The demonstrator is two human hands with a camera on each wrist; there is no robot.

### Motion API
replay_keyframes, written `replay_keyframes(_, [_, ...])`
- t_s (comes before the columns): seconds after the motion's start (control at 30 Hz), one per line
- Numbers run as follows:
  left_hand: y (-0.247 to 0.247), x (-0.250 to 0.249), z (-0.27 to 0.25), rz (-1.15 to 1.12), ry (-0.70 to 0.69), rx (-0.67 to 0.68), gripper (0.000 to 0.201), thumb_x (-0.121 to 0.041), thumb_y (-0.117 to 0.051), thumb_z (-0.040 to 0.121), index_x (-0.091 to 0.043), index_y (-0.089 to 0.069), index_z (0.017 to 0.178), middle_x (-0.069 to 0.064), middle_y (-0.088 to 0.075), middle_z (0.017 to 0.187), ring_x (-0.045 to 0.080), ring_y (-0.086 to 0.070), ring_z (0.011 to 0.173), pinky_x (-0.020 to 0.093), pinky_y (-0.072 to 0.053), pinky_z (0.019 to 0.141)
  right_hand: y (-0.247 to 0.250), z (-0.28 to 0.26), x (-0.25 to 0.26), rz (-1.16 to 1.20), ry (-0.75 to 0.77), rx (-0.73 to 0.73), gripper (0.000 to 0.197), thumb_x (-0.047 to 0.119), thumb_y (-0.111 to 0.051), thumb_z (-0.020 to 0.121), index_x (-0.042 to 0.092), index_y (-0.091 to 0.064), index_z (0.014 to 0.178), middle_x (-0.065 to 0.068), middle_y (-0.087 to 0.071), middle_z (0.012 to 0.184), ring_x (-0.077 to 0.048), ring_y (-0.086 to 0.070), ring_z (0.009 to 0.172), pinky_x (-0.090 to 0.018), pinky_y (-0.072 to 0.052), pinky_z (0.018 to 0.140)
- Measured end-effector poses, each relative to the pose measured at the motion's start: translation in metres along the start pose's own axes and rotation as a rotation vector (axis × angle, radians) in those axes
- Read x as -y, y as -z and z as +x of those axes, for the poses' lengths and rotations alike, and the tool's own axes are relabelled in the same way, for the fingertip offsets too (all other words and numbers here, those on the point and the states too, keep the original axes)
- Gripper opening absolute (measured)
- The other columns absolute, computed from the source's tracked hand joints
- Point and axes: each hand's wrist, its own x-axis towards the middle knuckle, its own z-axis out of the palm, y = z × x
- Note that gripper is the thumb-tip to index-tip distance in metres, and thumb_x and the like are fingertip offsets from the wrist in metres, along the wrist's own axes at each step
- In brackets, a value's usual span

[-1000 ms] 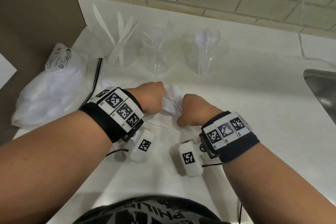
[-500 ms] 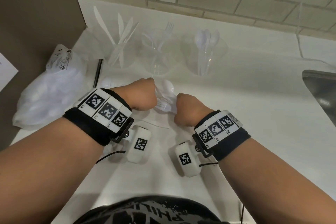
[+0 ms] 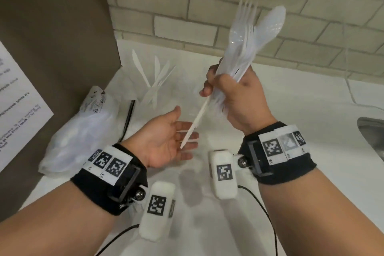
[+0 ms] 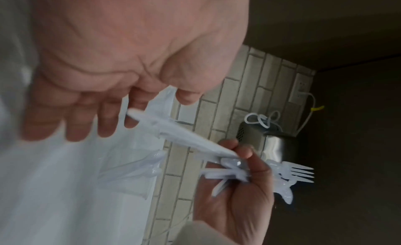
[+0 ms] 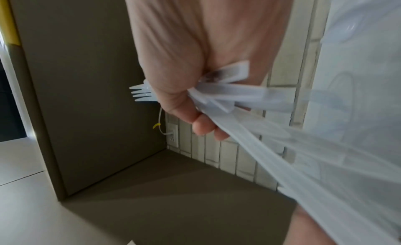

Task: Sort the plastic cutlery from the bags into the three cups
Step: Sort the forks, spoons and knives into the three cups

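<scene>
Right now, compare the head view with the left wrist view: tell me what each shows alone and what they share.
Only the head view shows the cup of knives by the wall, the bag at left and both wrist bands. Only the left wrist view shows a metal container with a coiled cord, and a wall outlet. Both show the right hand gripping the cutlery bundle, one knife sticking out toward the open left hand.

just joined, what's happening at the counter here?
A person is sorting plastic cutlery. The right hand grips a raised bundle of forks and spoons, with one knife sticking down out of it. The left hand is open, palm up, under the knife's tip. Behind it, a cup already holds knives; a cutlery bag lies at left.
</scene>
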Motion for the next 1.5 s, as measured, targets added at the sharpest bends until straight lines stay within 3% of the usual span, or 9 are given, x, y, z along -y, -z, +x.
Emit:
replay_keyframes(0.13, [0.001, -0.003, -0.003, -0.161, 0.062, 0.046, 0.066, -0.058, -0.038, 0.094, 0.000, -0.060, 0.114, 0.029, -0.059, 0.117, 0.047, -0.061, 0.103, 0.053, -0.053, 0.083, -0.019, 0.004, -0.009, -0.032, 0.057, 0.005, 0.030, -0.002, -0.057, 0.075, 0.005, -0.045, 0.102, -0.006, -0.057, 0.074, -0.030, -0.061, 0.064, -0.048, -0.056, 0.071])
replay_keyframes(0.33, [-0.007, -0.013, -0.007, -0.349, -0.187, 0.025, 0.035, -0.027, -0.038, 0.101, -0.007, -0.063, 0.113, 0.018, -0.066, 0.100, 0.030, -0.063, 0.092, 0.046, -0.048, 0.097, -0.033, -0.005, -0.038, -0.079, -0.051, -0.008, 0.035, 0.000, -0.066, 0.072, -0.008, -0.051, 0.103, -0.009, -0.063, 0.073, -0.026, -0.066, 0.067, -0.038, -0.054, 0.066])
replay_keyframes(0.47, [-0.007, -0.014, -0.008, -0.324, -0.153, -0.030, 0.043, -0.032, -0.034, 0.103, -0.002, -0.064, 0.106, 0.023, -0.067, 0.101, 0.035, -0.065, 0.095, 0.047, -0.050, 0.093, -0.036, -0.003, -0.037, -0.093, -0.024, -0.040, 0.033, 0.000, -0.068, 0.071, -0.013, -0.055, 0.099, -0.011, -0.063, 0.075, -0.026, -0.067, 0.069, -0.034, -0.054, 0.063])
replay_keyframes(0.73, [-0.011, -0.022, -0.013, -0.474, -0.181, 0.047, 0.069, -0.054, -0.018, 0.100, -0.001, -0.061, 0.116, 0.020, -0.067, 0.116, 0.030, -0.064, 0.105, 0.044, -0.048, 0.094, -0.038, -0.007, -0.040, -0.193, -0.072, 0.030, 0.015, 0.006, -0.070, 0.064, 0.010, -0.067, 0.078, -0.010, -0.065, 0.076, -0.042, -0.065, 0.082, -0.058, -0.055, 0.079])
replay_keyframes(0.87, [-0.001, -0.026, -0.019, -0.240, -0.334, -0.052, 0.076, -0.071, -0.025, 0.089, -0.009, -0.063, 0.111, 0.010, -0.063, 0.106, 0.022, -0.053, 0.091, 0.030, -0.036, 0.092, -0.030, -0.003, -0.035, -0.187, -0.090, 0.062, 0.017, 0.001, -0.063, 0.067, 0.003, -0.062, 0.083, -0.010, -0.061, 0.072, -0.029, -0.062, 0.074, -0.043, -0.053, 0.072])
replay_keyframes(1.1, [-0.003, -0.055, -0.044, 0.473, -1.026, 0.127, 0.103, -0.058, -0.084, 0.050, -0.047, -0.028, 0.136, 0.009, -0.040, 0.143, 0.012, -0.041, 0.135, 0.034, -0.038, 0.108, -0.036, -0.018, -0.036, -0.393, -0.266, 0.319, 0.039, -0.007, -0.071, 0.064, 0.000, -0.057, 0.100, -0.007, -0.065, 0.076, -0.021, -0.065, 0.076, -0.047, -0.058, 0.080])
replay_keyframes(1.27, [-0.012, -0.054, -0.044, 0.545, -1.078, -0.033, 0.075, -0.033, -0.086, 0.058, -0.036, -0.051, 0.125, 0.006, -0.063, 0.118, 0.019, -0.058, 0.117, 0.044, -0.047, 0.102, -0.045, -0.027, -0.033, -0.584, -0.307, 0.420, 0.028, 0.004, -0.078, 0.073, 0.013, -0.064, 0.095, 0.000, -0.066, 0.084, 0.003, -0.060, 0.066, -0.009, -0.044, 0.052])
replay_keyframes(1.4, [-0.014, -0.052, -0.044, 0.526, -1.056, -0.078, 0.058, -0.019, -0.081, 0.070, -0.032, -0.059, 0.122, 0.014, -0.067, 0.101, 0.028, -0.065, 0.100, 0.046, -0.052, 0.094, -0.049, -0.026, -0.039, -0.657, -0.318, 0.360, 0.036, 0.007, -0.082, 0.065, 0.012, -0.066, 0.096, -0.007, -0.071, 0.096, -0.019, -0.068, 0.092, -0.040, -0.057, 0.084])
replay_keyframes(1.5, [-0.017, -0.051, -0.046, 0.550, -1.067, -0.064, 0.055, -0.006, -0.074, 0.076, -0.028, -0.058, 0.124, 0.017, -0.061, 0.089, 0.022, -0.060, 0.081, 0.035, -0.053, 0.084, -0.051, -0.029, -0.042, -0.637, -0.358, 0.333, 0.029, 0.003, -0.076, 0.063, 0.004, -0.065, 0.090, -0.014, -0.072, 0.088, -0.027, -0.070, 0.084, -0.045, -0.058, 0.078])
